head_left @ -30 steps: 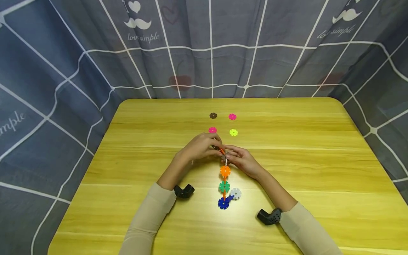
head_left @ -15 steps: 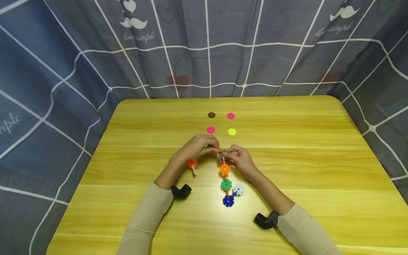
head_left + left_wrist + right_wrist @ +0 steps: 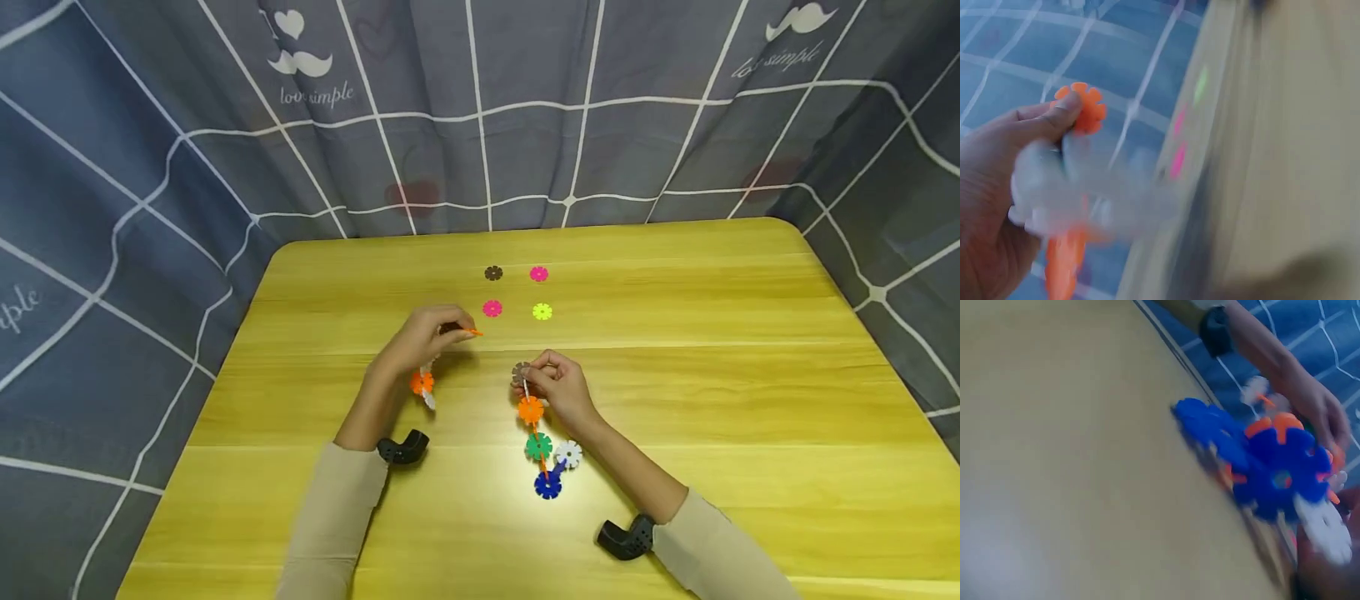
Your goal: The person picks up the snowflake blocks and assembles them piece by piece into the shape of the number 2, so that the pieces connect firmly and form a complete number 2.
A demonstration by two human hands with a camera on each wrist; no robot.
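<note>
My left hand (image 3: 420, 337) pinches an orange notched plastic disc (image 3: 1088, 112) by its edge. From it hangs a chain of linked discs, with whitish ones blurred in the left wrist view and a lower orange disc (image 3: 422, 382) beside the wrist. Across a gap to the right, my right hand (image 3: 566, 392) pinches a greyish-brown disc (image 3: 520, 374) between thumb and fingers. Its chain runs toward the body through an orange disc (image 3: 530, 409), a green disc (image 3: 537, 447) and a dark blue disc (image 3: 547, 485), with a white disc (image 3: 570, 454) branching off.
Loose discs lie flat on the wooden table (image 3: 712, 375) beyond the hands: a brown disc (image 3: 493, 272), two pink discs (image 3: 492, 308) and a yellow-green disc (image 3: 542, 312). A grey-blue checked curtain (image 3: 525, 158) borders the table's back and sides.
My left hand has drawn away to the left with its chain, leaving a gap between the two hands where they were together. My right hand keeps its grip on the brown disc.
</note>
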